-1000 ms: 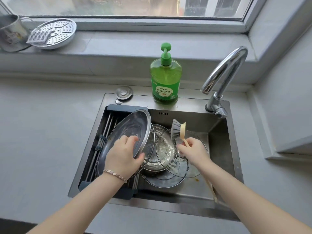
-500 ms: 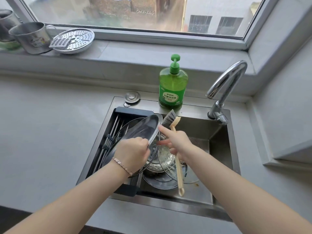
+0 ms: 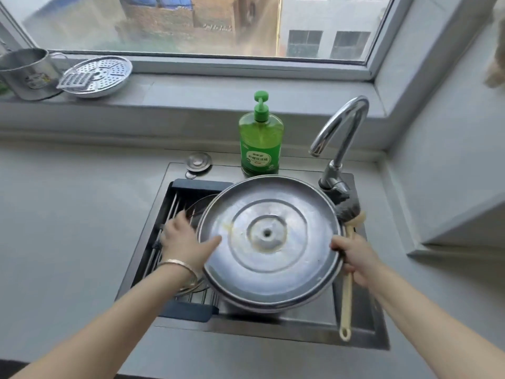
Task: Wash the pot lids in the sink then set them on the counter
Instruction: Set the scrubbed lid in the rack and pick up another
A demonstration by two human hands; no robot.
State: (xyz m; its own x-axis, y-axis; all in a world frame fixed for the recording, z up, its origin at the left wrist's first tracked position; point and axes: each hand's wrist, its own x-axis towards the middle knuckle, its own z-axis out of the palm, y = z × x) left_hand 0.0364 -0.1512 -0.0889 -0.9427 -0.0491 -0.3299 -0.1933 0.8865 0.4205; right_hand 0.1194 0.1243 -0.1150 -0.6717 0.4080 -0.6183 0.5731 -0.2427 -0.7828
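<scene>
Steel lid [image 3: 269, 242], broad and round with concentric ridges, its wet hollow side facing up and yellowish residue round the centre hole. It is held tilted above the sink [image 3: 246, 332], spanning between both hands. Left grip [image 3: 185, 242] pinches the left rim, thumb on the inner face. Right grip [image 3: 355, 255] clamps the right rim together with the pale brush [image 3: 346, 296] handle, bristles past the far edge. Scrubbing probably needs that rim released.

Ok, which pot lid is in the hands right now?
The big steel lid, gripped at its rim by the left hand and right hand over the sink; the glass lid lies on the rack below.
</scene>
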